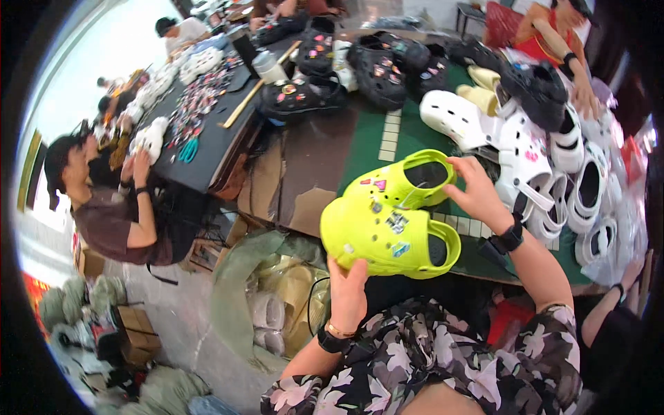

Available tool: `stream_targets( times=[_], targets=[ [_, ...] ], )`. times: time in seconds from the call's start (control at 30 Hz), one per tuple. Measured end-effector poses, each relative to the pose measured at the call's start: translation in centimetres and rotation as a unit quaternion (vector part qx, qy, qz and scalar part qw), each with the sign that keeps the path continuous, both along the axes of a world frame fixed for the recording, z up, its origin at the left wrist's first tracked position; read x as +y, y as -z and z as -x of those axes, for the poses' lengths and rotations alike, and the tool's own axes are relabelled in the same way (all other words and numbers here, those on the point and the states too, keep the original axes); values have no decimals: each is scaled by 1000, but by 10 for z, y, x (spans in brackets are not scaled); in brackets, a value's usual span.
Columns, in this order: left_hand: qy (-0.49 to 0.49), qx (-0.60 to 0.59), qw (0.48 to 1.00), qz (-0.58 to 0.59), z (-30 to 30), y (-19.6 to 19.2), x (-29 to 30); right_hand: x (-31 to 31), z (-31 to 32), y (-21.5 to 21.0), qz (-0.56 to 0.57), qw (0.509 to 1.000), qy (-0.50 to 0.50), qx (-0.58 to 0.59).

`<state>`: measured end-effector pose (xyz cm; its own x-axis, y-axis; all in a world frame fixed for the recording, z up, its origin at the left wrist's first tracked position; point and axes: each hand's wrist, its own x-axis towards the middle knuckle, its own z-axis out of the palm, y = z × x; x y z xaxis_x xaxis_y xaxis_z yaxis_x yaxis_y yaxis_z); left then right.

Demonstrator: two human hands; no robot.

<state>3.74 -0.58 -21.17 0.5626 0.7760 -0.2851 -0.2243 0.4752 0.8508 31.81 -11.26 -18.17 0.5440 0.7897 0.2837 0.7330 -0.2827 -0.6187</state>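
Observation:
Two lime-green foam clogs are side by side in front of me, above the table edge. On the nearer clog [360, 242], colourful charms sit in the holes of its upper. The farther clog [366, 187] carries a pink and red charm. My left hand [348, 287] is closed on the nearer clog's side by the toe, thumb on top. At the heel end, my right hand [478, 190] grips the farther clog's rim between thumb and fingers. Both heel openings face right, showing dark insoles.
White clogs [522, 155] pile up on the right of the green tabletop [370, 131]. Black clogs [304, 97] with charms line the far side. A large lined sack [232, 297] of clogs stands on the floor at left. Other people work around the tables.

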Motion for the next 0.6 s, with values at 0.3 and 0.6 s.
stream_targets(
  times=[0.3,0.6],
  targets=[
    [-2,-87,996,-21,-13,4,16,8,-16,22,38,989,-54,-130],
    [96,65,991,-73,-61,25,101,-50,55,6,100,985,27,-140]
  ],
)
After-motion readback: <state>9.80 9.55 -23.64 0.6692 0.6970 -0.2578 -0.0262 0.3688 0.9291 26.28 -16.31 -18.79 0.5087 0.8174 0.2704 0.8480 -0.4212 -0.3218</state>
